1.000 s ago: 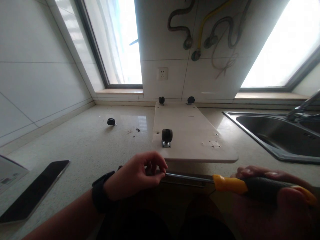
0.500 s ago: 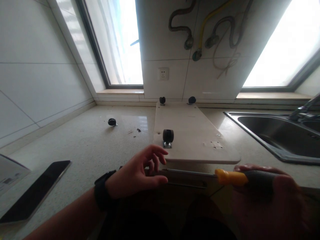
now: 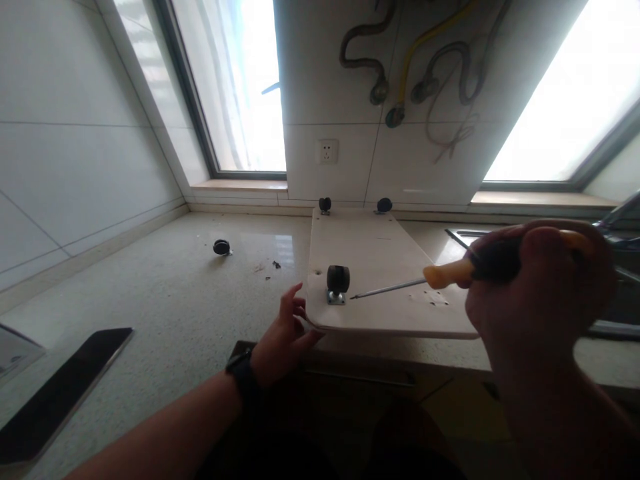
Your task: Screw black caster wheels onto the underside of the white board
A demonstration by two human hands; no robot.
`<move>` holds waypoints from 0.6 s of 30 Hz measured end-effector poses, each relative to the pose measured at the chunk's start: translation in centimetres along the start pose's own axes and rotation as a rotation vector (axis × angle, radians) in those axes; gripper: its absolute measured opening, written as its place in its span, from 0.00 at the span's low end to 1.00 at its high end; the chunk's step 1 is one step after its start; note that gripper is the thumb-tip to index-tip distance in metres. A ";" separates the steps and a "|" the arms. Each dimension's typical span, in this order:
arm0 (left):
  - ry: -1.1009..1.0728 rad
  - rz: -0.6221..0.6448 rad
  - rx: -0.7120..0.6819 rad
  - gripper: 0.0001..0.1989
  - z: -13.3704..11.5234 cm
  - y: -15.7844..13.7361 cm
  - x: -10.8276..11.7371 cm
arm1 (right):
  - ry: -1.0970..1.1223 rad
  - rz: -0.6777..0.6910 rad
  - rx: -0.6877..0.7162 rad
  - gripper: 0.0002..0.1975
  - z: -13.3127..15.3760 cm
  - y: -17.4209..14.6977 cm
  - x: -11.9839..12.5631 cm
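Board point(image 3: 360, 250) lies on counter point(image 3: 165, 280), left of sink point(image 3: 620, 329)

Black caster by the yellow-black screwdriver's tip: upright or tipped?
Upright: the black caster stands above its silver metal plate on the flat white board.

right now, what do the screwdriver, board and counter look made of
Screwdriver: metal shaft, by its shine; handle likely plastic, yellow and black. Board: pale, matte, perhaps coated wood, given its holes. Counter: speckled, glossy, reflecting light; possibly stone or composite.
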State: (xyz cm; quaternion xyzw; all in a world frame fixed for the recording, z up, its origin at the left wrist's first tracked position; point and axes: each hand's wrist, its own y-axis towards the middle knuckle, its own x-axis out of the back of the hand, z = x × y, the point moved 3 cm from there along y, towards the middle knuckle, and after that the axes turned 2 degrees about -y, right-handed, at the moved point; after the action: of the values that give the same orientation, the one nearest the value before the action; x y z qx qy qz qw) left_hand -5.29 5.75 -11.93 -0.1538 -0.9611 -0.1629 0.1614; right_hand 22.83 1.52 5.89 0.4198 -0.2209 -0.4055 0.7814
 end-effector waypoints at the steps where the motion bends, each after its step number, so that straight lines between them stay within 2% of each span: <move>1: -0.059 0.019 0.027 0.44 0.2 0.1 -0.2 | 0.139 -0.016 -0.023 0.06 0.2 0.2 -0.7; 3: -0.115 0.043 0.039 0.43 0.2 0.2 -0.4 | 0.361 -0.003 -0.052 0.06 0.2 0.6 -2.0; 5: -0.131 0.066 0.042 0.41 0.1 0.2 -0.3 | 0.437 0.044 -0.037 0.07 0.1 1.0 -2.9; 11: -0.120 0.136 0.038 0.42 0.1 0.0 -0.2 | 0.519 0.169 -0.007 0.06 0.2 1.6 -4.4; 18: -0.114 0.149 0.026 0.39 -0.1 0.0 -0.1 | 0.467 0.229 0.018 0.06 1.0 1.7 -4.9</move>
State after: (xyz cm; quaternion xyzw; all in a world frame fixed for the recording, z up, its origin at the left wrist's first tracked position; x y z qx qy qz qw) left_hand -5.14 5.72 -11.90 -0.2317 -0.9567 -0.1291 0.1201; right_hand 20.13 5.58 7.81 0.4814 -0.0842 -0.2044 0.8482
